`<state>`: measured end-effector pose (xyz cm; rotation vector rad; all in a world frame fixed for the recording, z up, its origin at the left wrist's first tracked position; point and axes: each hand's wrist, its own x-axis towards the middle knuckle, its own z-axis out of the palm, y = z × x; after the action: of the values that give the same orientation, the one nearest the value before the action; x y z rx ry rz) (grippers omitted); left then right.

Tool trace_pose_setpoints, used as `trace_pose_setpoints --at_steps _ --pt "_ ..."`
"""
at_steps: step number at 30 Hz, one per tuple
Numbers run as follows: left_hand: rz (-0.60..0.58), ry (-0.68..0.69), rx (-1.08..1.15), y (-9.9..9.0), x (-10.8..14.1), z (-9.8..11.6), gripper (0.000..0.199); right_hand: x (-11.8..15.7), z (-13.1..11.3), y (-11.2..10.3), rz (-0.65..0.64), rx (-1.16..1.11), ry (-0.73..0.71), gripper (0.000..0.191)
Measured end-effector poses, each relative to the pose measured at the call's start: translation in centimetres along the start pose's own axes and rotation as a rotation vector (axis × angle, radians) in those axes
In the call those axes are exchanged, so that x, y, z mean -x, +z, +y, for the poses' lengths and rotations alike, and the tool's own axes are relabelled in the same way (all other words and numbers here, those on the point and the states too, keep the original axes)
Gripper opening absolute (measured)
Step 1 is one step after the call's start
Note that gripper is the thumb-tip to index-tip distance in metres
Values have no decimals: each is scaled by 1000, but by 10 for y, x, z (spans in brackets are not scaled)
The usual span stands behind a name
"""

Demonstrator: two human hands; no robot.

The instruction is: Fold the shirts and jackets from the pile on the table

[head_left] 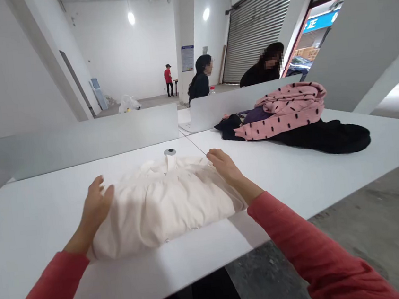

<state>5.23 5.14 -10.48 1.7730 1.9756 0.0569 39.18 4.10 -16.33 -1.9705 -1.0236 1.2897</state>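
A cream-coloured garment (176, 204) lies bundled and folded on the white table (288, 178) in front of me. A narrow strip of its cloth sticks up at the far edge. My left hand (96, 203) is at the garment's left side, its thumb and fingers apart, with nothing in the grasp. At the far right corner is my right hand (225, 166), fingers stretched out along the cloth's edge. Whether the right fingertips press on the cloth or just hover by it is hard to see.
Right of the garment lies a pile with a pink black-patterned cloth (288, 111) on a black garment (330, 138). Low frosted dividers (95, 139) cross the table. A round cable hole (170, 152) sits behind the garment. Two people sit beyond the divider; another person stands farther back.
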Motion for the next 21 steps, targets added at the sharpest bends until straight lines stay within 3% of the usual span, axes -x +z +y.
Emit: trace_pose_setpoints --at_steps 3,5,7,9,13,18,21 --pt "-123 409 -294 22 -2 10 49 12 2 18 -185 444 -359 53" --pt "-283 506 -408 38 -1 5 47 19 10 29 -339 690 -458 57" --pt "-412 419 -432 53 1 -8 50 23 25 38 -472 840 -435 57" --pt "-470 322 -424 64 5 -21 54 25 40 43 -542 896 -393 58" --pt "-479 289 -427 70 8 -33 56 26 55 45 -537 901 -385 60" --pt "-516 267 -384 66 6 -27 58 24 45 44 -545 848 -380 58" --pt "-533 279 -351 55 4 -24 56 21 31 31 -594 720 -305 56"
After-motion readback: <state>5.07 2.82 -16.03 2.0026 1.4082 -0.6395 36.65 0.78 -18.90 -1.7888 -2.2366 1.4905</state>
